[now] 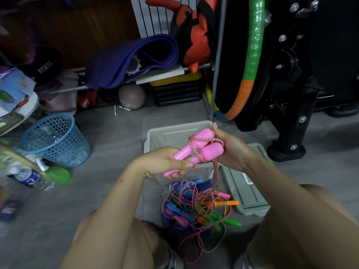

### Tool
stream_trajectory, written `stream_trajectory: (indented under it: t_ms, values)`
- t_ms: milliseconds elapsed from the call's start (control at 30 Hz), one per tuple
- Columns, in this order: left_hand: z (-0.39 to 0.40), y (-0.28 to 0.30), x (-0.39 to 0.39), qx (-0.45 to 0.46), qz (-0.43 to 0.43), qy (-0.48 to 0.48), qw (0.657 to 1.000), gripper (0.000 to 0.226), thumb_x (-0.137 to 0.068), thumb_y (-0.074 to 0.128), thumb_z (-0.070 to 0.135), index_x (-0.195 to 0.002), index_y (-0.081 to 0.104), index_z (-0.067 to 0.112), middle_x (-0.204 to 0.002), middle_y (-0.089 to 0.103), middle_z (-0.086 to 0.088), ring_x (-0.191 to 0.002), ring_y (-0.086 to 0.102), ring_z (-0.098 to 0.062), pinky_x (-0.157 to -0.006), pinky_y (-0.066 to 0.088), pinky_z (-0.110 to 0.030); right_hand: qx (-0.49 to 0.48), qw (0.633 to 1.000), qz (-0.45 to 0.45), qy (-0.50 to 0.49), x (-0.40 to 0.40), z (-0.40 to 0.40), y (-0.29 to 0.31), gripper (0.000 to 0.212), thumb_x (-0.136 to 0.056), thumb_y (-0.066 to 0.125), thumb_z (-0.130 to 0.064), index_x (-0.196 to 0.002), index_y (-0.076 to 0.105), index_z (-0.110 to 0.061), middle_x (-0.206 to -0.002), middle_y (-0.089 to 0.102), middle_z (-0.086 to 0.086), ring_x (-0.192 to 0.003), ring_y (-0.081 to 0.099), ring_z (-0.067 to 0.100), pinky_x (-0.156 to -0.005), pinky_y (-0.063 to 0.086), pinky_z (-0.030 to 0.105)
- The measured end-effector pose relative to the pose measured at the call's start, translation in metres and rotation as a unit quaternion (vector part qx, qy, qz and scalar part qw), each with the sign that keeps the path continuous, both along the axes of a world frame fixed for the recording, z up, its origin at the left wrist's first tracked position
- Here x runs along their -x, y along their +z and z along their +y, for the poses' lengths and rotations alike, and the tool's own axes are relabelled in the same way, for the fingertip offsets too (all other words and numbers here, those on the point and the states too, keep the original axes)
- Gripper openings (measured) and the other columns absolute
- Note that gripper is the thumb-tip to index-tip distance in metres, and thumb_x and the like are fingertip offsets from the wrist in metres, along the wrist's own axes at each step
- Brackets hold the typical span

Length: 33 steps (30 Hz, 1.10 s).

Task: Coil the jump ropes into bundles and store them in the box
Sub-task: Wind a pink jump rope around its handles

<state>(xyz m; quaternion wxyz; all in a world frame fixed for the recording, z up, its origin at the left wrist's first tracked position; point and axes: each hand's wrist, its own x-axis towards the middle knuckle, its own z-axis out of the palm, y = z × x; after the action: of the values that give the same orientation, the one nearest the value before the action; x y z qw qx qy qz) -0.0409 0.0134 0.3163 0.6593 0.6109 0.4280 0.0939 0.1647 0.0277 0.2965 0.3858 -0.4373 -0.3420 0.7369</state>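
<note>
A person's left hand [167, 162] grips two pink jump-rope handles [196, 150] above an open grey box [155, 136] on the floor, while the right hand [231, 146] pinches the red-and-white cord [214, 171] looped around them. The cord hangs down to a tangled pile of coloured jump ropes [196, 208] near the knees. The box lid [248, 191] lies to the right.
</note>
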Motion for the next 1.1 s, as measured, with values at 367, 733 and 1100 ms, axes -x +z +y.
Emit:
stream_trajectory:
  t_ms: [367,733,1100]
  values:
    - [-0.006,0.002,-0.015,-0.092,-0.011,0.075,0.993,0.075,-0.095,0.055,0.012,-0.144,0.011,0.047,-0.072,0.063,-0.005,-0.048,0.046,-0.012,-0.046,0.038,-0.022,-0.125,0.985,-0.115,0.006,0.002,-0.002,0.001,0.062,-0.059,0.074,-0.057,-0.096,0.070,-0.007,-0.093,0.060,0.017,-0.088,0.050,0.027,-0.081,0.037,0.041]
    - [-0.005,-0.004,-0.028,-0.165,-0.060,0.167,0.970,0.064,-0.091,0.061,0.012,-0.134,0.037,0.053,-0.072,0.063,-0.005,-0.047,0.046,-0.015,-0.043,0.036,-0.019,-0.132,0.983,-0.122,-0.042,0.001,-0.002,0.003,0.061,-0.065,0.071,-0.063,-0.084,0.067,-0.005,-0.069,0.050,0.009,-0.061,0.040,0.019,-0.056,0.035,0.025]
    - [0.005,-0.001,-0.016,-0.186,-0.008,0.259,0.948,0.044,-0.091,0.061,0.009,-0.114,0.052,0.046,-0.069,0.056,-0.005,-0.038,0.042,-0.002,-0.036,0.030,-0.017,-0.374,0.791,-0.483,0.032,0.003,-0.017,0.000,0.023,-0.088,0.063,-0.032,-0.084,0.065,-0.009,-0.060,0.047,-0.011,-0.062,0.047,0.012,-0.060,0.030,0.027]
